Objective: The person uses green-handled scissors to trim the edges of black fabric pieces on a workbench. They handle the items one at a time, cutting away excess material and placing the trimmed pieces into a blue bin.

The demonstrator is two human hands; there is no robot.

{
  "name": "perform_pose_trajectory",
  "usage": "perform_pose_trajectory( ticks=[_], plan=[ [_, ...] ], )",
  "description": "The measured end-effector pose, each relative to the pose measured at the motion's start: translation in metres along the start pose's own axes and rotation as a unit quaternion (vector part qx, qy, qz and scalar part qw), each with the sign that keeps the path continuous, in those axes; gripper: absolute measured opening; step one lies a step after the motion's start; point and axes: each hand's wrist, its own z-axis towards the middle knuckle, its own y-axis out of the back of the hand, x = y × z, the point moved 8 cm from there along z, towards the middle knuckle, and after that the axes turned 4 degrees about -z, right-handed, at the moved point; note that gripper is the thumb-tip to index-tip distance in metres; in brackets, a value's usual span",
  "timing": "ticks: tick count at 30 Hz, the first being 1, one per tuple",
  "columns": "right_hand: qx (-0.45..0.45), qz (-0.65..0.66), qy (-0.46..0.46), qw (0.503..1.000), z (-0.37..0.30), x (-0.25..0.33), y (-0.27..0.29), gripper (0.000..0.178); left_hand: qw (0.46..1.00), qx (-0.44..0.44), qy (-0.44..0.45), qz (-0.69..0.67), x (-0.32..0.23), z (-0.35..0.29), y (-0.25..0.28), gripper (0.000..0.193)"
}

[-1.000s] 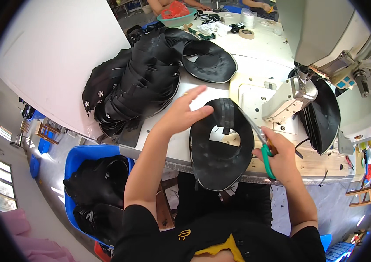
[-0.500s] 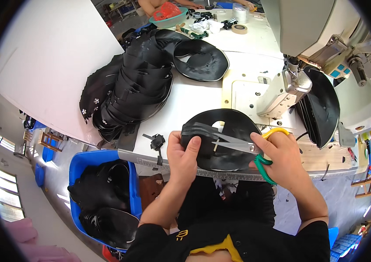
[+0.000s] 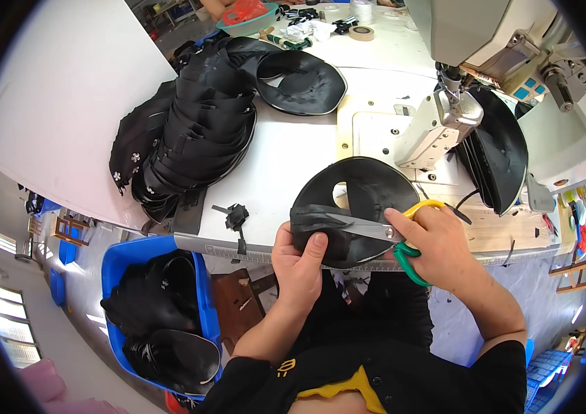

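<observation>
In front of me, at the table's near edge, lies a rounded black shoe upper (image 3: 381, 190), which looks like leather and has an opening in its middle. My left hand (image 3: 298, 268) pinches its left edge, thumb on top and fingers underneath. My right hand (image 3: 438, 245) grips scissors (image 3: 369, 230) with one yellow and one green handle loop. Their blades point left and lie nearly together along a black strap of the upper, close to my left thumb. The blade tips are hard to make out against the dark material.
A post sewing machine (image 3: 438, 131) stands beyond the upper, with more black uppers (image 3: 500, 155) at its right. A long overlapping stack of uppers (image 3: 207, 131) lies at left. A blue bin (image 3: 115, 276) holds others. Black scraps (image 3: 236, 217) and a tape roll (image 3: 361, 33) lie on the table.
The scissor blades have come closer together over the strap. The upper has turned slightly in my hands, and the whole view has shifted a little.
</observation>
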Motion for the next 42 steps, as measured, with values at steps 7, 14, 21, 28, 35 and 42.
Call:
perform_pose_trajectory(
  ticks=[7,14,21,28,35,42],
  plan=[
    [-0.024,-0.045,0.051,0.997,0.000,-0.001,0.007,0.057,0.999,0.018,0.009,0.050,-0.010,-0.006,-0.002,0.019],
    [-0.011,-0.046,0.077,0.996,0.014,-0.001,0.019,0.058,0.997,0.025,-0.009,0.068,-0.019,-0.002,-0.010,0.017],
    [-0.006,-0.052,0.083,0.995,0.019,0.002,0.019,0.055,0.983,0.073,-0.006,0.166,-0.016,-0.005,-0.024,0.015],
    [-0.005,-0.018,0.062,0.998,0.009,-0.002,0.015,0.055,0.988,0.077,-0.022,0.133,-0.009,-0.007,-0.021,0.016],
    [-0.017,-0.021,0.070,0.997,0.011,0.002,0.014,0.056,0.979,0.125,-0.017,0.158,0.003,-0.015,-0.024,0.016],
    [0.095,0.175,-0.121,0.972,-0.009,-0.038,-0.004,0.068,0.995,0.092,0.046,0.004,0.010,-0.002,0.004,0.016]
  ],
)
